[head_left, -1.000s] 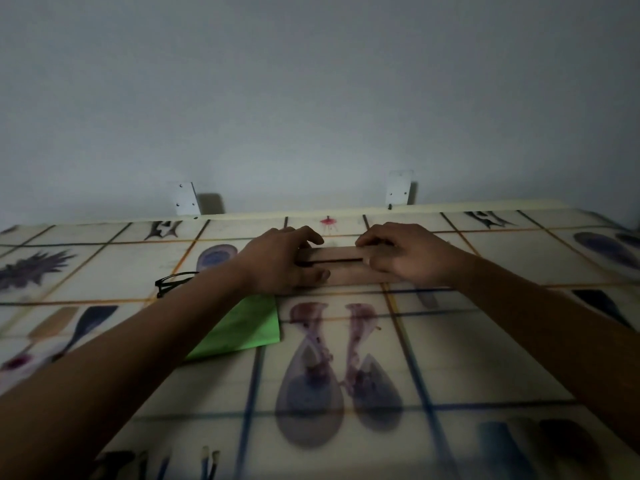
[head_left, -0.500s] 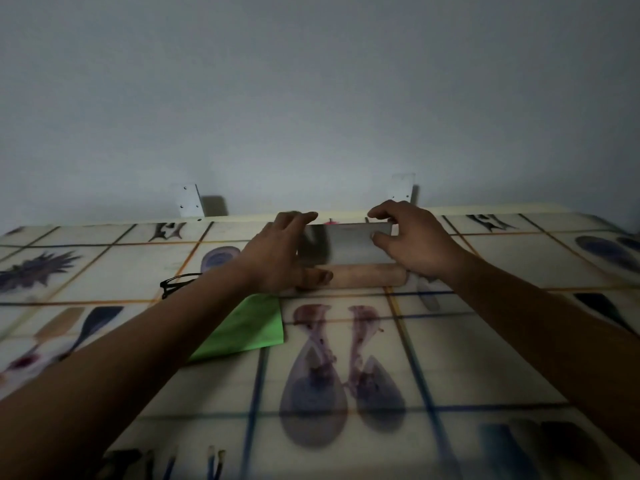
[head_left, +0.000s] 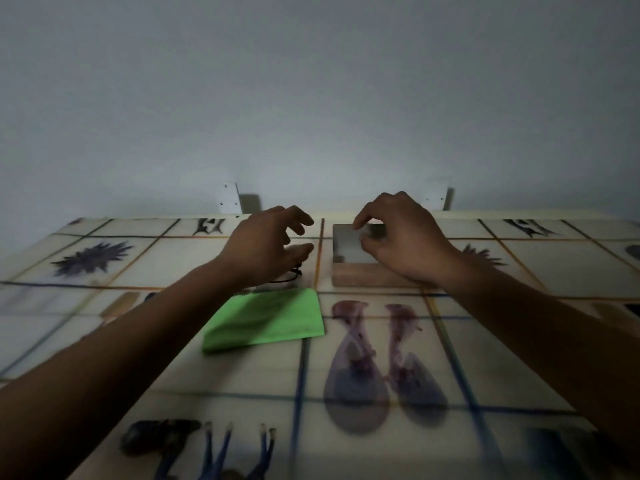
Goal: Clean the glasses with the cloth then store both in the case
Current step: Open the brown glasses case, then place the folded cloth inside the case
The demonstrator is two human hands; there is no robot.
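The case (head_left: 360, 277) stands on the worktop (head_left: 207, 375), a little right of the middle and near the far edge. It is open now: the lid (head_left: 346, 245) stands upright over the wooden base and shows its pale grey inside to me. One second ago the case was closed under both my hands, and half a second ago the lid was only partly raised.

My right hand (head_left: 405, 244) holds the case by the lid. The thumb and the first fingers pinch the upper edge, so this grip is narrow and closed on the lid, and the wrist lies over the right part of the base.

My left hand (head_left: 266, 251) has left the case. Before, it held the left end; now it hangs in the air to the left of it, apart from it. Its grip is loosely curved and holds nothing.

The glasses (head_left: 289, 277) lie just under this hand. I can see only a small piece of the black frame, the rest is hidden by my hand.

The green cloth (head_left: 266, 320) lies flat on the worktop, just in front of the glasses and nearer to me. It stays in the same place as before.

The worktop has a printed pattern of squares with dark figures. Behind it is a plain wall with two small white brackets (head_left: 228, 199).
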